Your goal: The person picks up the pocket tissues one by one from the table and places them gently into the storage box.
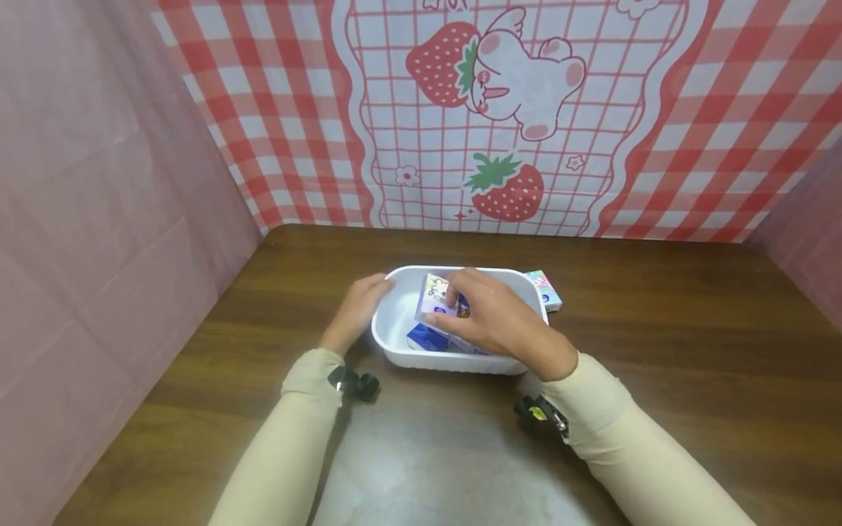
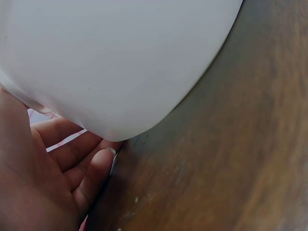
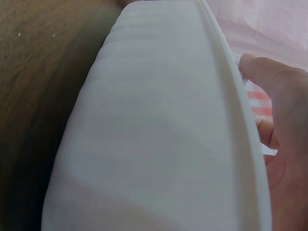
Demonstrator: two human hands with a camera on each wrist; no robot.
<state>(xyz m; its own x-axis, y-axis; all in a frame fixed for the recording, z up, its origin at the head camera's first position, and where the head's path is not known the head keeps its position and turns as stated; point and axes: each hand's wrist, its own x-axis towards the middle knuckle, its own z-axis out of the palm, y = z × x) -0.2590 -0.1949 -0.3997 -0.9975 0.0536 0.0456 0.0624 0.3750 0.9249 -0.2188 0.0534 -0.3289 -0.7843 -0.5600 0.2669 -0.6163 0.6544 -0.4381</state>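
A white plastic basin [image 1: 403, 358] stands on the table. My left hand [image 1: 358, 310] holds its left end, with the thumb by the rim and the fingers [image 2: 94, 175] against the outer wall. Over the inside of the basin, my right hand [image 1: 493, 318] pinches a small pale tissue pack [image 1: 434, 290] with a cartoon print, held tilted. Beneath it lies a blue pack [image 1: 426, 338], and more packs are partly hidden under the right hand. The right wrist view is mostly the basin's outer side [image 3: 154, 120], with that hand beyond the rim.
A colourful small pack [image 1: 544, 290] lies on the brown wooden table [image 1: 658, 329], against the basin's right end. Behind the table hangs a red checked cloth [image 1: 289, 109] with strawberries, and a pink cloth [image 1: 118, 219] hangs at the left.
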